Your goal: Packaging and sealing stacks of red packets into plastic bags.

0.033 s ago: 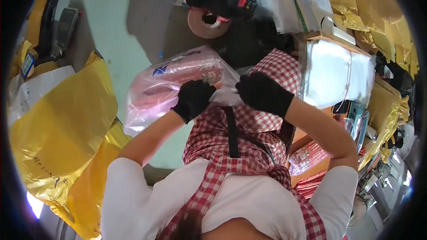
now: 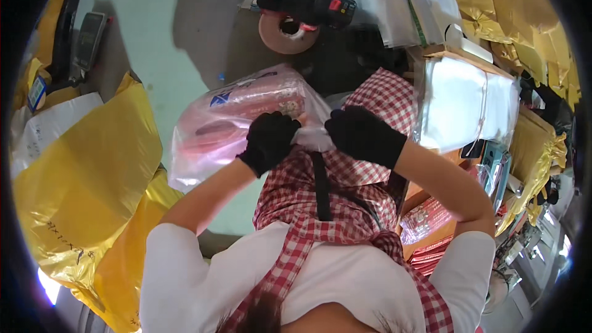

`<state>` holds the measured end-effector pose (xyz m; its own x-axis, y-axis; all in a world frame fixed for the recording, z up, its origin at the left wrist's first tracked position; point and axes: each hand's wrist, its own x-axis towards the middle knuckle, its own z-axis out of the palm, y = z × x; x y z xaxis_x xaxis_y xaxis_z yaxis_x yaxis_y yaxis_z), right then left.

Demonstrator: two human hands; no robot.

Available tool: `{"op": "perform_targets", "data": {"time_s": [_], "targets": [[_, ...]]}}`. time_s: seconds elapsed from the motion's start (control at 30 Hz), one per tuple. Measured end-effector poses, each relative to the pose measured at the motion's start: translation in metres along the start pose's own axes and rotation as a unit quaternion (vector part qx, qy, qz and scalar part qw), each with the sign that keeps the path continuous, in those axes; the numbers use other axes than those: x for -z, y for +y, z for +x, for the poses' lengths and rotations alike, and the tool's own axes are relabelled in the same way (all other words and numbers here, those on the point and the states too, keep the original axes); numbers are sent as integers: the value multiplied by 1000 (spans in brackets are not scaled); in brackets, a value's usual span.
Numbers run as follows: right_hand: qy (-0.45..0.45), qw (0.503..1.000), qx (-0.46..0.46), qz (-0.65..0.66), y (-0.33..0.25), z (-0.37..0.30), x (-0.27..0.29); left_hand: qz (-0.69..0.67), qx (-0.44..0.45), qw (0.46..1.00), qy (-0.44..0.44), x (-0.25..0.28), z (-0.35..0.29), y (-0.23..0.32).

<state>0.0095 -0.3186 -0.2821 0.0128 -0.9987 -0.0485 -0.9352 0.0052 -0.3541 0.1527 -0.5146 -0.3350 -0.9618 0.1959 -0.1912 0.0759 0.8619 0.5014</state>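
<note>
A clear plastic bag (image 2: 203, 154) with pinkish-red contents and blue print on its film lies across my lap, reaching out to the left. My left hand (image 2: 269, 142), in a black glove, is closed on the bag's gathered end. Opposite it, my right hand (image 2: 365, 137), also black-gloved, pinches the same crumpled film. A short stretch of bunched plastic runs between the two hands. The fingertips are partly hidden by the gloves and the film. Under my hands is a red-and-white checked apron (image 2: 290, 185).
Large yellow plastic sacks (image 2: 92, 172) stand at my left. Ahead lie a black handheld tool (image 2: 308, 5) and a tape roll (image 2: 287, 36). On the right, clear bags (image 2: 456, 98) are stacked by a wooden edge, with red packets (image 2: 431, 253) below. A dark-screened device (image 2: 89, 40) stands far left.
The bag's left end has shifted slightly left. Both hands keep their hold on the film, with hardly any movement.
</note>
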Motion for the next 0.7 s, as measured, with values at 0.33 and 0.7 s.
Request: {"op": "perform_targets", "data": {"time_s": [0.33,0.7], "targets": [[-91,985,-33,141,62,79,70,-82,-2,994,69,-16,20,-6],[-163,905,-350,177,282,227,-101,-63,104,962,244,8,1,-55]]}}
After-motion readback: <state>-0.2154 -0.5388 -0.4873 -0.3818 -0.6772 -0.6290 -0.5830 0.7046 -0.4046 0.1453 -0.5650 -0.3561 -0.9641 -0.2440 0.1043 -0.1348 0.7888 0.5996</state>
